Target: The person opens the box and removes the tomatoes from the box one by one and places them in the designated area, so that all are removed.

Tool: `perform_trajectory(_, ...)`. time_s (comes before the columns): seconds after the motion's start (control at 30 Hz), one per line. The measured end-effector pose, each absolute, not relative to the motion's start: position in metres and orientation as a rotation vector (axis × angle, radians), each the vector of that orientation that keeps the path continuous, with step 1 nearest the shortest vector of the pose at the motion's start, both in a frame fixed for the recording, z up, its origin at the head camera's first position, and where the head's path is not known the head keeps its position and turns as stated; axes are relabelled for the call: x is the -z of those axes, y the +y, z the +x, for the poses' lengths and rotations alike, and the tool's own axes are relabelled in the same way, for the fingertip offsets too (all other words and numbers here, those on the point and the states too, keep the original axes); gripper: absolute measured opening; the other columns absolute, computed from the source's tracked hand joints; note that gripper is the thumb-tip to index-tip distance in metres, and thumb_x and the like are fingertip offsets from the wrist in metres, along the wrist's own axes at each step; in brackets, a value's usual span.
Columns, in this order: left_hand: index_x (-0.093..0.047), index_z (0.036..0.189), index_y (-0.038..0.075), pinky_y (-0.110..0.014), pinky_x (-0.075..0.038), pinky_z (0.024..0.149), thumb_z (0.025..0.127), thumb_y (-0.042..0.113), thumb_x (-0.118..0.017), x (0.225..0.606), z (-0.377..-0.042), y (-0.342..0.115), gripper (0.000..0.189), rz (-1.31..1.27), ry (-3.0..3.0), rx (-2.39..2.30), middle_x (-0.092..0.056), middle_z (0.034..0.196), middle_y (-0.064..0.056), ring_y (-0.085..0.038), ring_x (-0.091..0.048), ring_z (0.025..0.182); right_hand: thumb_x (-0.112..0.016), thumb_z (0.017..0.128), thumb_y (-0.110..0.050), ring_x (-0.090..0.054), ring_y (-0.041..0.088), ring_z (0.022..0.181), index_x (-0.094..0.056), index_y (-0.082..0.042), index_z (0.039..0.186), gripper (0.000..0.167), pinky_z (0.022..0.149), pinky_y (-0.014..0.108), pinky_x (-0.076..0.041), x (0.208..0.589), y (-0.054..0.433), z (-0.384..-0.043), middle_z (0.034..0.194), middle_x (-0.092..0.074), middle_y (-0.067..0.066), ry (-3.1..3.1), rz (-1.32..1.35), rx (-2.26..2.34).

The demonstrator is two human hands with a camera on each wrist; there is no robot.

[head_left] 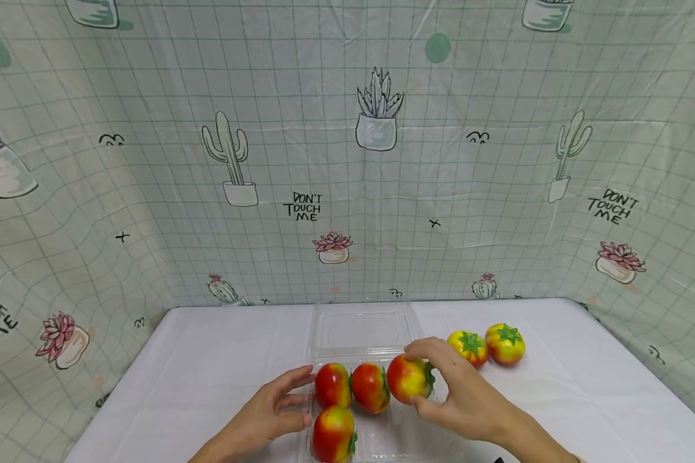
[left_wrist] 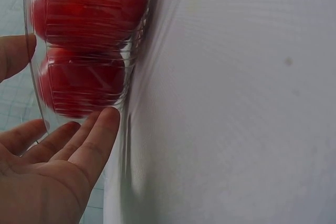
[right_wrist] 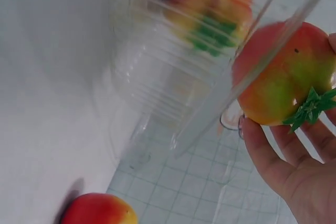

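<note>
My right hand [head_left: 460, 395] grips a red-and-yellow tomato [head_left: 407, 378] between thumb and fingers, over the right part of a clear plastic box [head_left: 390, 440]. In the right wrist view, the held tomato [right_wrist: 286, 74] shows its green leafy top and sits at the box rim. Three more tomatoes lie in the box: one at the back left [head_left: 332, 386], one beside it [head_left: 370, 387] and one at the front left [head_left: 333, 434]. At the box's left side is my left hand [head_left: 266, 411], its fingers extended along the wall and the thumb at the rim [left_wrist: 35, 72].
The clear lid [head_left: 365, 329] lies folded back behind the box. Two yellower tomatoes, one nearer [head_left: 468, 347] and one farther right [head_left: 505, 345], rest on the white tablecloth [head_left: 220, 360]. A patterned curtain [head_left: 417, 186] encloses the table's back and sides.
</note>
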State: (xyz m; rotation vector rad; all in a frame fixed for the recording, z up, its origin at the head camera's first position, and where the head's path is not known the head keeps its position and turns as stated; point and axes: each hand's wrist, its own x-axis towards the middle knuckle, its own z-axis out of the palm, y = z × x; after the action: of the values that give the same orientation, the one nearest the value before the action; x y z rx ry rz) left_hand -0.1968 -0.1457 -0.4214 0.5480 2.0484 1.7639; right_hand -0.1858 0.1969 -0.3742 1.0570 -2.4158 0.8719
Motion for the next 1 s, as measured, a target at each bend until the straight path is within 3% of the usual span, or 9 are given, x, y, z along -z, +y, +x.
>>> perform_trajectory(0.33,-0.029,0.149,0.005,-0.037,-0.05,0.093,0.089,0.017,-0.069,0.424,-0.198,-0.147,0.072,0.525,2.022,-1.76,-0.037,0.146,-0.023,-0.036,-0.05,0.122,-0.076,0.075,-0.011,-0.049,0.012,0.117,-0.053,-0.024,0.121,0.054,0.099,0.019,-0.04,0.372,0.207,-0.189,0.127,-0.051,-0.007,-2.454,0.978,-0.838)
perform_trajectory(0.57,-0.03,0.149,0.006,-0.039,-0.05,0.093,0.088,0.018,-0.069,0.421,-0.198,-0.147,0.073,0.526,2.053,-1.744,-0.036,0.146,-0.023,-0.036,-0.051,0.122,-0.077,0.075,-0.012,-0.048,0.01,0.117,-0.053,-0.025,0.123,0.054,0.095,0.024,-0.047,0.369,0.215,-0.19,0.128,-0.05,-0.012,-2.474,0.897,-0.804)
perform_trajectory(0.77,-0.03,0.149,0.006,-0.039,-0.05,0.092,0.088,0.018,-0.069,0.42,-0.198,-0.148,0.073,0.526,2.069,-1.737,-0.037,0.146,-0.023,-0.036,-0.051,0.121,-0.078,0.073,-0.011,-0.049,0.009,0.115,-0.054,-0.023,0.12,0.054,0.098,0.014,-0.039,0.367,0.225,-0.191,0.125,-0.051,-0.014,-2.481,0.839,-0.78)
perform_trajectory(1.0,-0.03,0.149,0.005,-0.038,-0.05,0.093,0.089,0.018,-0.069,0.421,-0.199,-0.148,0.073,0.539,2.051,-1.74,-0.036,0.146,-0.024,-0.036,-0.051,0.122,-0.079,0.073,-0.01,-0.049,0.008,0.111,-0.055,-0.022,0.119,0.054,0.088,0.019,-0.048,0.366,0.243,-0.193,0.124,-0.051,-0.013,-2.485,0.796,-0.721)
